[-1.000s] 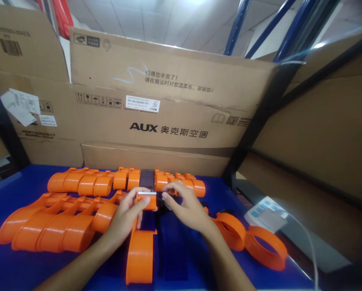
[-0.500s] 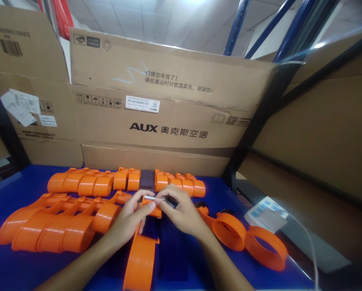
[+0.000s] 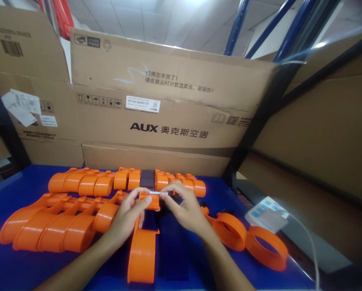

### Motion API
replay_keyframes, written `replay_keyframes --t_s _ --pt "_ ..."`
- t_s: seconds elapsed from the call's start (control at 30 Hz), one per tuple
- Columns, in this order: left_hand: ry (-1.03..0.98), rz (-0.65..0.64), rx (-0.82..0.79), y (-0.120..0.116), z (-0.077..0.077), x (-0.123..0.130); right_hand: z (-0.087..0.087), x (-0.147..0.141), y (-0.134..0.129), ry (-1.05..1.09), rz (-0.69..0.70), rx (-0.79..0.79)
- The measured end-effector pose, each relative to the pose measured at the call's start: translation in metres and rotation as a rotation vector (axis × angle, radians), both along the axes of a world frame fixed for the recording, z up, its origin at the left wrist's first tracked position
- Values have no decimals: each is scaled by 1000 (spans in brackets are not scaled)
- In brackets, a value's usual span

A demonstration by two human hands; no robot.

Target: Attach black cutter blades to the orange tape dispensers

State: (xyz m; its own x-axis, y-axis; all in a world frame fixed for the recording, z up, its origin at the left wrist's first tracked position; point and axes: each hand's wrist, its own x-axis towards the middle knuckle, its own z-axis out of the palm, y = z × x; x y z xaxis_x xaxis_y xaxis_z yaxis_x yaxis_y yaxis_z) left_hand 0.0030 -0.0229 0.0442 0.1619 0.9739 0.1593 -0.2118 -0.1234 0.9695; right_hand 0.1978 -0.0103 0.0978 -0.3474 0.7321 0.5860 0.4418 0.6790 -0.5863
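Note:
My left hand (image 3: 128,212) is closed around the narrow upper part of an orange plastic tape dispenser (image 3: 142,256), whose broad curved end hangs below the fingers. Along the dispenser's top edge lies a thin, pale serrated blade (image 3: 155,192). The thumb and fingers of my right hand (image 3: 183,207) pinch the blade's right end, so that end is partly hidden. Whether the blade is seated in the dispenser or only resting against it, I cannot tell. Both hands are raised above the blue table (image 3: 108,270).
Several orange dispensers (image 3: 51,232) lie in a row at left, with a further row (image 3: 88,184) behind. Loose orange rings (image 3: 267,248) lie at right. Beyond them sits a white-and-blue box (image 3: 265,214) with a cable. Cardboard (image 3: 168,153) walls the back.
Both hands have shifted slightly up, bringing the dispenser and blade with them. The blade now sits a little further right, and the dispenser's lower end shows more fully.

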Motion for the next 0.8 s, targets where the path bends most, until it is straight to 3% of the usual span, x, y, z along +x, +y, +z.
replay_keyframes --t_s 0.1,0.3,0.43,0.6,0.8 --pt "-40 43 -14 1 1 -2 1 4 1 26 -37 3" --pt "-153 104 -58 0 8 -7 4 21 9 95 -242 32" --pt "-176 75 -60 -2 10 -6 2 29 15 -86 -273 58" --pt "-168 78 -61 -2 11 -5 -2 26 13 -357 -234 -36" --pt "-156 76 -58 -3 12 -5 -2 23 9 -407 -253 -52"
